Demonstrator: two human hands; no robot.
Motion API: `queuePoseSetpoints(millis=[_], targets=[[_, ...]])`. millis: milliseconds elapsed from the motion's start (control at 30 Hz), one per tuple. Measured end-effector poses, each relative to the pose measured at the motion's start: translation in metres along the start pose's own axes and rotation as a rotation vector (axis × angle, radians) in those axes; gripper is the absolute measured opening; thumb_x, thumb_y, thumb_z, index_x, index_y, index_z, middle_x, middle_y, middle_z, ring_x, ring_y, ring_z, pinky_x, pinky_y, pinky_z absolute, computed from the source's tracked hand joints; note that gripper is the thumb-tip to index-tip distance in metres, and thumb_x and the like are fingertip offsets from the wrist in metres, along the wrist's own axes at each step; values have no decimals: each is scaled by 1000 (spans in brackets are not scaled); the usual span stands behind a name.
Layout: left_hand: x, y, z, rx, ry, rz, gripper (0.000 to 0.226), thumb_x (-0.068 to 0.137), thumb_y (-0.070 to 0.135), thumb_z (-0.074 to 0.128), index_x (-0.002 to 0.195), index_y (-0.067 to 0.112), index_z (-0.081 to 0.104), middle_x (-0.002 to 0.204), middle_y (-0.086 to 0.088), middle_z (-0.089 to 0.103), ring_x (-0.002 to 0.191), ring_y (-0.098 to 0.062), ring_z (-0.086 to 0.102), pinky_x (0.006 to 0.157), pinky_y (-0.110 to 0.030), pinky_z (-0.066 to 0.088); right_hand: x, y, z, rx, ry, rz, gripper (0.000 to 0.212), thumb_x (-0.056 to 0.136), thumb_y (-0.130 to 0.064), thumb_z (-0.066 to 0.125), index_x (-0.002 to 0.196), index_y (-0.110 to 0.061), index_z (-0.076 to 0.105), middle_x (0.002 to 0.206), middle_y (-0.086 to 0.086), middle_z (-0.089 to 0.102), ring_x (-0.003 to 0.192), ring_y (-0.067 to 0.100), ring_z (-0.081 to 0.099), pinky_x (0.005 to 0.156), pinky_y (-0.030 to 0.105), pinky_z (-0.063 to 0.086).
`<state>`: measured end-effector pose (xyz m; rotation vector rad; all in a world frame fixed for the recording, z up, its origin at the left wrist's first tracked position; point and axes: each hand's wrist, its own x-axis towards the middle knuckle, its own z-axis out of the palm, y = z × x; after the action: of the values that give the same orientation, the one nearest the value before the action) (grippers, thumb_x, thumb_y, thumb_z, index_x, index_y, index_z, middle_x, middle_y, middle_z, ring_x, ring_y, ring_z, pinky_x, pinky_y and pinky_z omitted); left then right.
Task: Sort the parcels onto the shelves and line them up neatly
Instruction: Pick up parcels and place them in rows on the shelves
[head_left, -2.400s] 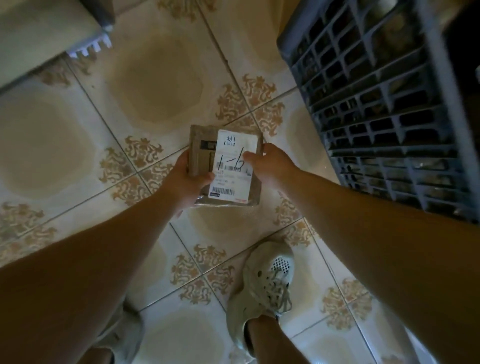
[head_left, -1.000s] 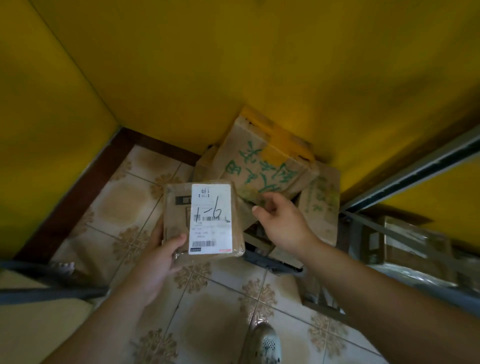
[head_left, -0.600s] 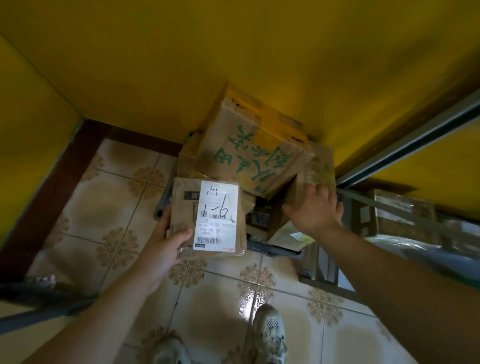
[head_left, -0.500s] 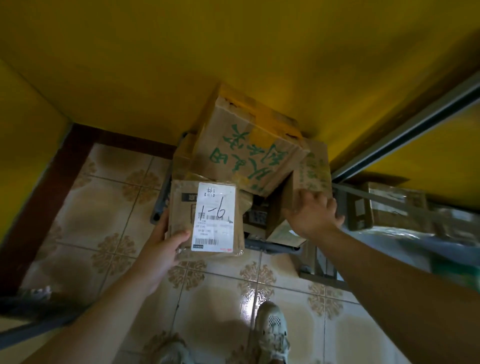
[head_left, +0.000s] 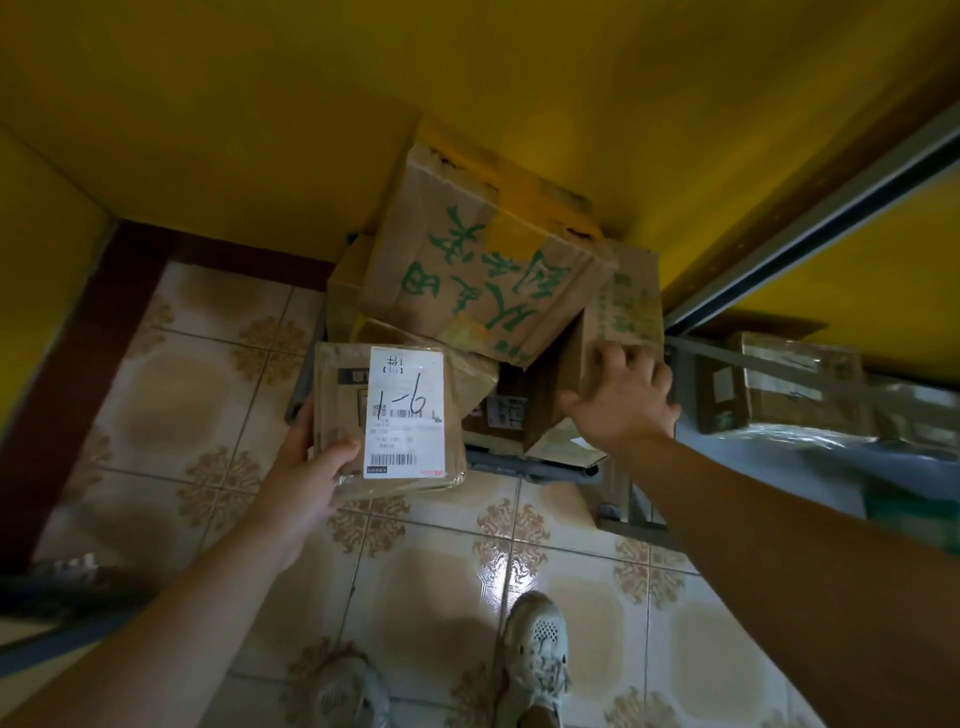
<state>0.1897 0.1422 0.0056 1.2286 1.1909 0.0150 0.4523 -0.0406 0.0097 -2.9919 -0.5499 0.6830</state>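
My left hand (head_left: 304, 478) grips a flat brown parcel (head_left: 343, 415) by its lower left corner; its white label reads "1-6". My right hand (head_left: 621, 402) rests with spread fingers on the side of a cardboard box (head_left: 628, 306) with green print, at the right of a pile in the corner. A large box (head_left: 478, 270) with green handwriting lies tilted on top of that pile. Smaller parcels (head_left: 501, 415) sit underneath, partly hidden.
Yellow walls meet in the corner behind the pile. A metal shelf rack (head_left: 810, 208) stands at the right, with a wrapped box (head_left: 789, 387) on a low shelf. Patterned floor tiles (head_left: 447, 582) lie below, my shoes (head_left: 535, 654) near the bottom edge.
I turned from the floor by a dark crate toward the corner pile. My right hand let go of the labelled parcel and reached onto the box at the pile's right side.
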Motion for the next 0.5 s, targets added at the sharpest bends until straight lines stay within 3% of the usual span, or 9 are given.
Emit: queuePoseSetpoints(millis=[100, 200, 300, 400, 500], targets=[[0, 3, 8, -3, 19, -3, 63, 93, 25, 58, 141, 53, 30, 119, 9, 66, 103, -20, 65, 92, -58, 48, 1, 9, -8, -9, 52, -32, 71, 79, -58, 58, 138, -35, 28, 148, 6, 24, 136, 33, 21, 102, 61, 34], [-2, 2, 15, -6, 27, 3, 61, 94, 23, 58, 139, 55, 33, 108, 17, 70, 90, -10, 70, 81, -48, 52, -5, 14, -11, -13, 63, -52, 72, 76, -59, 55, 139, -35, 30, 145, 5, 26, 134, 31, 23, 101, 59, 35], [-5, 4, 22, -4, 26, 15, 57, 94, 23, 57, 126, 65, 35, 93, 29, 69, 76, 2, 69, 65, -33, 46, -15, 20, -11, 37, 63, -44, 73, 75, -58, 55, 140, -34, 33, 144, 3, 29, 132, 30, 24, 99, 56, 33], [-5, 9, 27, 0, 34, 12, 53, 95, 22, 56, 115, 68, 37, 87, 31, 69, 73, 3, 69, 62, -31, 45, -22, 26, -14, 101, 72, -2, 73, 75, -58, 54, 140, -32, 35, 144, 3, 30, 132, 29, 25, 100, 54, 32], [-5, 11, 28, 3, 36, 8, 49, 96, 23, 55, 115, 66, 40, 86, 32, 68, 75, 2, 67, 70, -37, 48, -30, 31, -19, 181, 91, 38, 76, 71, -59, 45, 142, -32, 35, 145, 3, 32, 132, 29, 26, 99, 53, 32]])
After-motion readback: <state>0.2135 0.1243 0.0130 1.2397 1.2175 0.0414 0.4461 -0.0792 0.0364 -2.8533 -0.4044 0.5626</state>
